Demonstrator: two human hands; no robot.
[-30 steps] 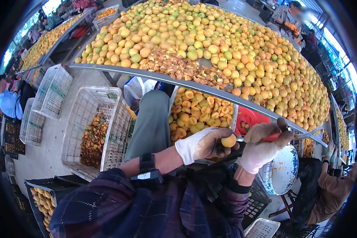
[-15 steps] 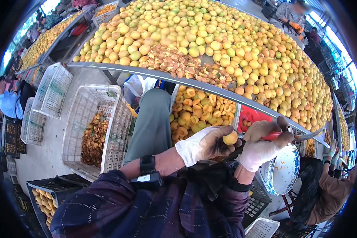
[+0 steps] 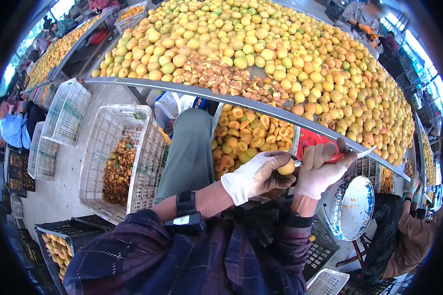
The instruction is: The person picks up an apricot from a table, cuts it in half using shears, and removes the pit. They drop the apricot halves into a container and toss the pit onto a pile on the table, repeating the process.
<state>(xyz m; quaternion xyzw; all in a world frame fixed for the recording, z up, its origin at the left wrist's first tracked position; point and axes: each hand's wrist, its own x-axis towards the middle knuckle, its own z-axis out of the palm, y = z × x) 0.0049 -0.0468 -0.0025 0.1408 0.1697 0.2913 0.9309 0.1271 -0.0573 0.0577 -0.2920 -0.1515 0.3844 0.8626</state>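
Note:
My left hand (image 3: 261,178), in a white glove with darkened fingers, is closed around a yellow-orange apricot (image 3: 286,167). Just to its right, my gloved right hand (image 3: 320,172) grips a red-handled tool (image 3: 335,158) whose metal end points to the upper right. A thin metal part of the tool reaches from my right hand to the apricot. Below the table edge, a crate of halved apricots (image 3: 241,135) lies beyond my left hand. A red container (image 3: 314,139) shows behind my right hand.
A large table (image 3: 206,93) bears whole apricots and a pile of pits (image 3: 216,76). A white crate (image 3: 140,162) with brown scraps stands left of my leg. At right are a round white-and-blue container (image 3: 352,209) and a seated person (image 3: 408,236). Another person (image 3: 362,17) works across the table.
The tool has turned in my right hand, its metal end now pointing more upward. Its other end now meets the apricot. The apricot has shifted slightly in my left hand.

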